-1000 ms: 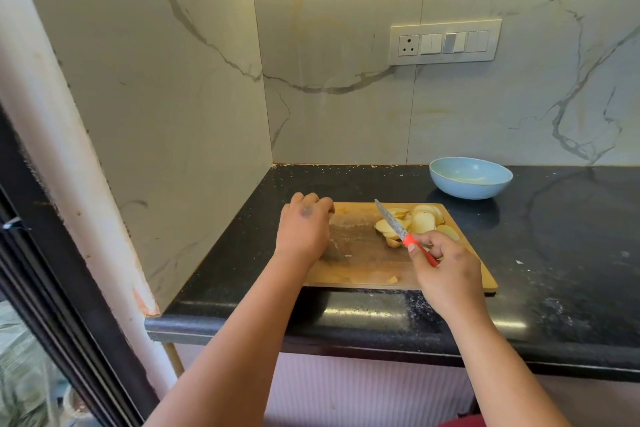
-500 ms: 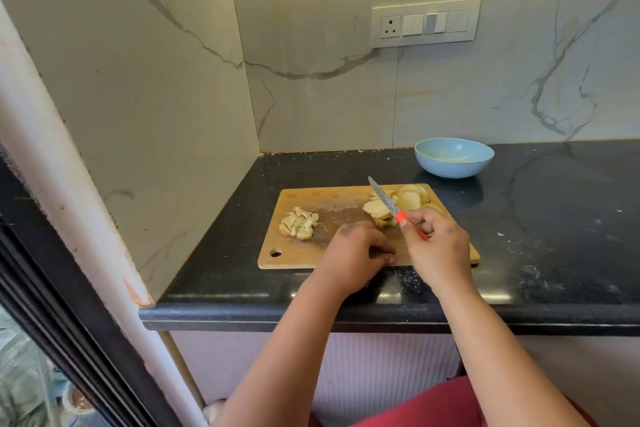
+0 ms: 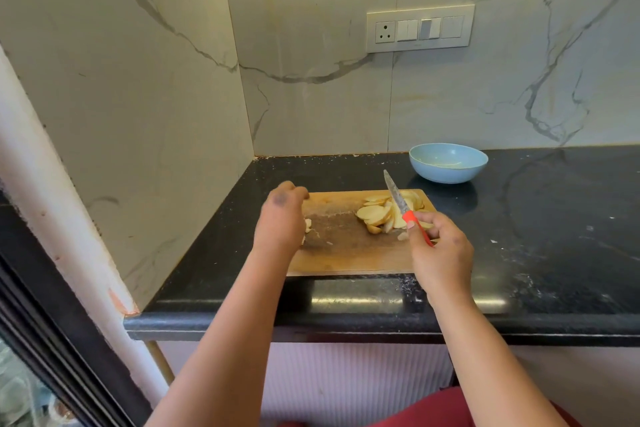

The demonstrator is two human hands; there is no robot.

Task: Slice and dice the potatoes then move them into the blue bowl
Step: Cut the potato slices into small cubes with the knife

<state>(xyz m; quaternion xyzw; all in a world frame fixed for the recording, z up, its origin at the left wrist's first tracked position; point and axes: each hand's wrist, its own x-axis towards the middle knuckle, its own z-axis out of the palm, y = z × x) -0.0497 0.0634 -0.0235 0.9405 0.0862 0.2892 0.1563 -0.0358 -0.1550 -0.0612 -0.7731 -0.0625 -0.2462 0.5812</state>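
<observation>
potato slices lie in a fanned heap on the right half of the wooden cutting board, which sits on the black counter near its front edge. closest to me, my right hand is over the board's front right corner, fingers curled round the red handle of a small knife; its blade points up and away, hanging above the slices without touching them as far as i can see. my left hand is over the board's left end, back of the hand towards the camera and fingers bent downward; a few pale diced pieces peek out from under its right edge, but i cannot tell whether the fingers are pinching them or only resting on them. the middle of the board shows a darker damp patch between the two hands. farther back, past the board's far right corner and apart from it, stands the blue bowl, with nothing that i can make out inside. behind it rises the marble wall, with a switch panel high up.
</observation>
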